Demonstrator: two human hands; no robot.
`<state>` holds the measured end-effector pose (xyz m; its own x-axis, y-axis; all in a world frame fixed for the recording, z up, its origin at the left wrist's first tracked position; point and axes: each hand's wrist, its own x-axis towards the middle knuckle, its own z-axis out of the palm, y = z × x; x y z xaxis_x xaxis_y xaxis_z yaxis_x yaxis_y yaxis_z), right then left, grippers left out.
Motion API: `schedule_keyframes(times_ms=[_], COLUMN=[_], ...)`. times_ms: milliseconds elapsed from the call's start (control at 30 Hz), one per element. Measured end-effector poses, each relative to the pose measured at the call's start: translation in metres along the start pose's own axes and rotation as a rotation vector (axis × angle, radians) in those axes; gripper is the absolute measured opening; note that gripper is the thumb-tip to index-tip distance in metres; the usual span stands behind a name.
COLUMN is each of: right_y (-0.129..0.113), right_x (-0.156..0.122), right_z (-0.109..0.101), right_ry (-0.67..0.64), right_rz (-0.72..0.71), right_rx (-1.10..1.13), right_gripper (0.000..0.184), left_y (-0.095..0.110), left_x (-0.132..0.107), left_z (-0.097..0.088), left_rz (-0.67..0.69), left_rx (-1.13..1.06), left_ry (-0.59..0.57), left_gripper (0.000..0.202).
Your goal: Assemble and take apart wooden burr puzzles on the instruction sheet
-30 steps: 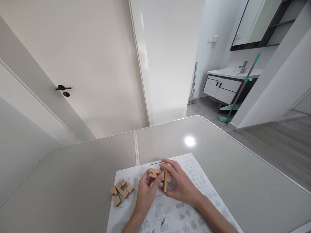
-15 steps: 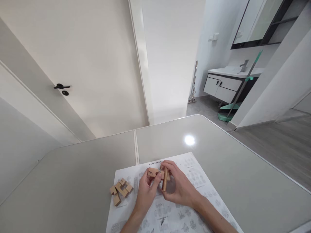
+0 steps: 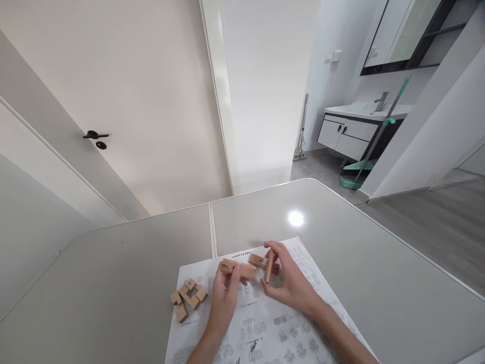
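A pale wooden puzzle block [image 3: 248,271] with dark markings is pinched in my left hand [image 3: 223,293], between thumb and fingers above the paper. My right hand [image 3: 284,285] grips a narrow wooden puzzle piece [image 3: 270,265] by its two ends, thumb below and fingertips on top. Behind that piece shows a notched wooden block [image 3: 256,260]; whether it is held too or rests on the paper, I cannot tell. The two hands are slightly apart. Several loose wooden pieces [image 3: 189,294] lie grouped to the left of my left hand.
A printed sheet [image 3: 265,323] with small grey diagrams lies on the glossy grey table [image 3: 125,273]. A seam crosses the tabletop. Beyond are a white door [image 3: 159,101], a washbasin cabinet [image 3: 346,134] and a green dustpan [image 3: 350,182].
My hands have moved apart: the left one leftward with its block, the right one up and rightward with the narrow piece. The notched block now shows separate from the left-hand block.
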<state>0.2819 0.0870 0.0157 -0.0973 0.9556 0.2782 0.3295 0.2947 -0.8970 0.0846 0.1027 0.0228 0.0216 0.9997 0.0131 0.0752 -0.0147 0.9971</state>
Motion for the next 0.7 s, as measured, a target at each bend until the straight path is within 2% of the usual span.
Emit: schedule_keyframes(times_ms=[133, 300, 500, 700], right_y=[0.01, 0.015, 0.014, 0.007], right_x=[0.002, 0.003, 0.003, 0.003], right_z=[0.003, 0.003, 0.001, -0.004], right_ry=[0.073, 0.062, -0.034, -0.061], right_rz=[0.091, 0.181, 0.22, 0.239], right_rx=[0.022, 0.14, 0.213, 0.276], right_gripper=[0.07, 0.064, 0.065, 0.065], left_y=[0.001, -0.009, -0.016, -0.014], left_x=[-0.007, -0.011, -0.008, -0.008], left_z=[0.006, 0.008, 0.007, 0.009], left_rz=[0.029, 0.096, 0.345, 0.414], left_rx=[0.152, 0.448, 0.791, 0.885], left_ry=[-0.07, -0.053, 0.016, 0.019], left_gripper=[0.036, 0.047, 0.029, 0.017])
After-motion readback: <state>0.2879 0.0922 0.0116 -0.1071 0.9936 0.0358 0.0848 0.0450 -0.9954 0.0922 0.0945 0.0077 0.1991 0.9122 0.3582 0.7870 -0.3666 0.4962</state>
